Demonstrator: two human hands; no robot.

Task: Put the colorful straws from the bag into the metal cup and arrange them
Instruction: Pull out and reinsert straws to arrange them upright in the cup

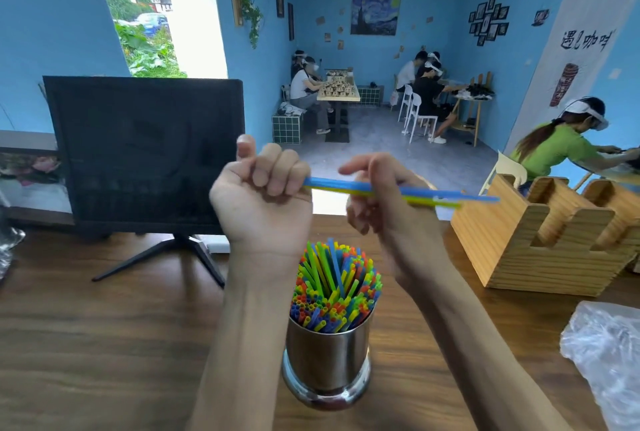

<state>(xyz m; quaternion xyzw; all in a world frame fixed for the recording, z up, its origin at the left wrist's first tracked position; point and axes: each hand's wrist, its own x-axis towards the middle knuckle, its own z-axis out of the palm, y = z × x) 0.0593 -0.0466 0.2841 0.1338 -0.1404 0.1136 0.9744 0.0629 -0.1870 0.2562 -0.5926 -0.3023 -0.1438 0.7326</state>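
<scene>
Far left, on the wooden table (104,344): a dark monitor (143,153) on a splayed black stand, screen blank.

Centre, raised above the table: left hand (263,195), fingers curled into a fist round one end of a few straws (401,192), blue and yellow-green, lying roughly level and pointing right. Thumb up, apart from the fist.

Below and between the two forearms: a shiny metal cup (327,358) standing upright on the table, packed full with a bundle of colorful straws (337,285) in blue, green, yellow, orange and red, the ends fanning out above the rim, some taller than others.

Just right of the fist: right hand (381,195), blurred, fingers bent round the middle of the same held straws, forefinger stretched leftward over them.

Further right: a slotted wooden holder (540,236) on the table, the far tips of the held straws reaching over its upper edge.

Bottom right corner: a crumpled clear plastic bag (606,354) on the table; contents not discernible.
</scene>
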